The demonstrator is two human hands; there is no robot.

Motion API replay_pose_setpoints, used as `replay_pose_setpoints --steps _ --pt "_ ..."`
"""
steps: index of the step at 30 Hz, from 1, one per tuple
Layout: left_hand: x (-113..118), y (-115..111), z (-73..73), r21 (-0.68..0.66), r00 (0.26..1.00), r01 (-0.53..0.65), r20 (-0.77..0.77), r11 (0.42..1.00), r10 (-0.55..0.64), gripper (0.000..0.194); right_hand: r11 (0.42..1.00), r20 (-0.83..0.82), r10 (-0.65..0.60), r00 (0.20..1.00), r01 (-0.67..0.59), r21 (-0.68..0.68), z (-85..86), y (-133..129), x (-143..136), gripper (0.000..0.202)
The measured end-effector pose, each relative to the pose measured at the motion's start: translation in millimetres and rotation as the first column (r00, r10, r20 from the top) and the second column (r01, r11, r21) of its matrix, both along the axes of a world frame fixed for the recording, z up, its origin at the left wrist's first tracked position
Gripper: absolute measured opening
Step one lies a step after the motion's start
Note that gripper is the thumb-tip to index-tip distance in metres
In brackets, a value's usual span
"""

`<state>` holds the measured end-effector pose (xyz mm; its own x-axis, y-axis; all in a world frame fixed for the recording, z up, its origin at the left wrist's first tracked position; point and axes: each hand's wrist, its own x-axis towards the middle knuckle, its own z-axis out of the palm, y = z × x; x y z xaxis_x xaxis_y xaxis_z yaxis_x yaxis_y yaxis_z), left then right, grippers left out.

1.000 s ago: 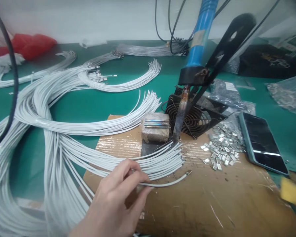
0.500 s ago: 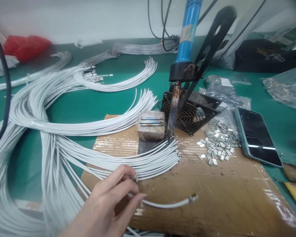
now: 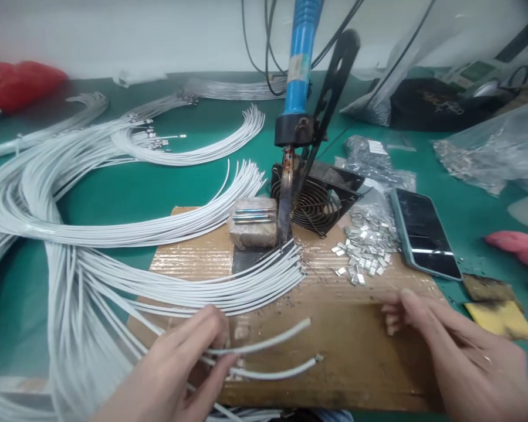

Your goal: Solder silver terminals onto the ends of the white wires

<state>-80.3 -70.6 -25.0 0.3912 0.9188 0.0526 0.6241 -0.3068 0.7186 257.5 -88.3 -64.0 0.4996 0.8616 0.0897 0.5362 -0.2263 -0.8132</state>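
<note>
1. Many white wires (image 3: 92, 193) sweep across the green desk (image 3: 167, 187) in long arcs, their stripped ends fanned onto the cardboard sheet (image 3: 356, 346), apparently so that each tip lies within reach of the iron.
2. One blue-handled soldering iron (image 3: 297, 88) hangs tip-down in a black stand (image 3: 334, 76), just in front of a small fan (image 3: 314, 202) and beside a grey block (image 3: 253, 225); the fixed tip leaves both hands free.
3. A heap of small metal terminals (image 3: 365, 249) lies on the cardboard next to a phone (image 3: 425, 234), close to the right hand (image 3: 457, 346).
4. The left hand (image 3: 176, 369) pinches two wires (image 3: 268, 354) between thumb and fingertips, pulled clear of the fan; their ends point right, one bare, one seemingly capped.
5. The right hand rests on the cardboard with its grip loosely curled and nothing visibly in it, fingertips toward the terminals.
</note>
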Motion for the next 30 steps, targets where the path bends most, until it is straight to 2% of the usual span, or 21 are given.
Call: replay_pose_setpoints --steps 3,5,7,8,9,11,14,20,23,25,30 --pt "14.0 0.7 11.4 -0.266 0.993 0.084 0.103 0.960 -0.059 0.004 0.990 -0.016 0.136 0.991 -0.136 -0.025 5.8 11.1 -13.6 0.028" --pt "27.6 6.0 15.0 -0.431 0.965 0.243 0.197 0.869 -0.172 0.010 0.974 -0.043 0.226 0.973 -0.226 -0.011 10.3 14.3 -25.2 0.025" --pt "39.7 13.5 14.7 -0.585 0.978 0.121 0.208 0.802 0.004 0.013 0.952 -0.090 0.307 0.947 -0.305 0.040 14.5 15.0 -39.0 0.025" --pt "43.9 17.1 13.4 -0.650 0.965 0.072 0.237 0.756 0.112 0.013 0.936 -0.124 0.351 0.928 -0.346 0.057 16.4 14.9 -46.5 0.026" --pt "46.5 20.2 11.8 -0.694 0.932 0.070 0.301 0.716 0.200 0.017 0.933 -0.150 0.359 0.921 -0.351 0.075 17.9 14.6 -54.1 0.029" --pt "47.0 24.2 8.3 -0.732 0.852 0.113 0.419 0.672 0.314 0.029 0.940 -0.233 0.342 0.910 -0.335 0.070 20.2 13.8 -68.7 0.030" --pt "40.9 24.8 5.5 -0.738 0.783 0.181 0.508 0.650 0.358 0.036 0.945 -0.339 0.325 0.883 -0.315 0.084 21.9 13.7 -86.1 0.019" --pt "35.0 19.7 7.0 -0.792 0.752 0.190 0.497 0.580 0.432 0.034 0.960 -0.534 0.275 0.799 -0.263 0.101 26.5 18.6 -104.2 0.007" --pt "39.3 17.9 9.1 -0.811 0.723 0.181 0.493 0.556 0.484 0.038 0.918 -0.559 0.378 0.738 -0.377 0.123 28.1 20.3 -107.3 0.006" --pt "43.0 17.1 10.6 -0.827 0.701 0.170 0.484 0.536 0.524 0.042 0.905 -0.596 0.396 0.698 -0.405 0.126 28.3 19.4 -108.8 0.007" --pt "51.7 17.2 13.9 -0.855 0.670 0.140 0.453 0.499 0.589 0.045 0.923 -0.723 0.318 0.613 -0.374 0.089 27.5 14.5 -109.4 0.008"
